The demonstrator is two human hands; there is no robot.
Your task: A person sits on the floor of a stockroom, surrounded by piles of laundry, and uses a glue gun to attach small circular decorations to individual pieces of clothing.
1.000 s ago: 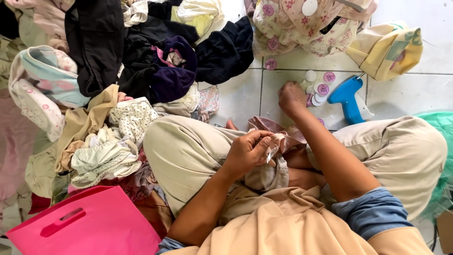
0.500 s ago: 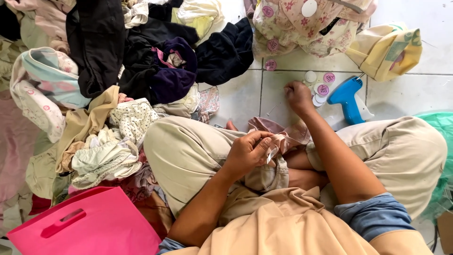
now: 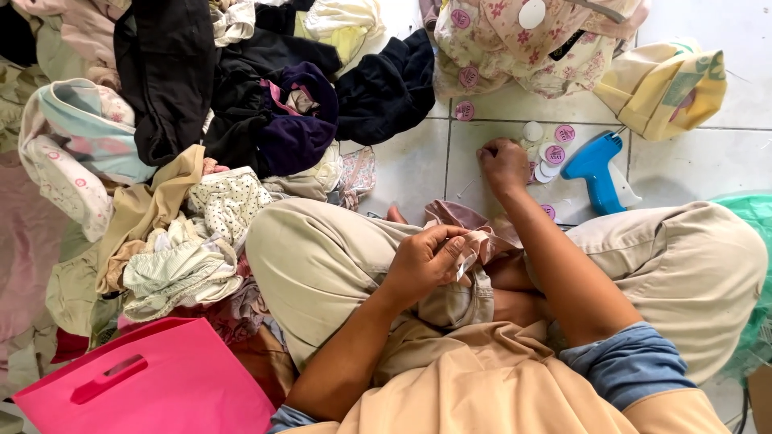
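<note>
The left hand (image 3: 430,261) is pinching a pale cloth (image 3: 474,241) in a closed grip over the lap. The right hand (image 3: 504,165), fingers curled, is touching the round tags (image 3: 551,153) on the floor; whether its grip holds one, I cannot tell. A blue tag gun (image 3: 593,169) is lying just beyond them.

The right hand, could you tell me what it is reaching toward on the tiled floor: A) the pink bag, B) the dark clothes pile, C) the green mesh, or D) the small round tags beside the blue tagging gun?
D: the right hand rests on the tiles at the round tags, just left of the blue tagging gun.
</note>
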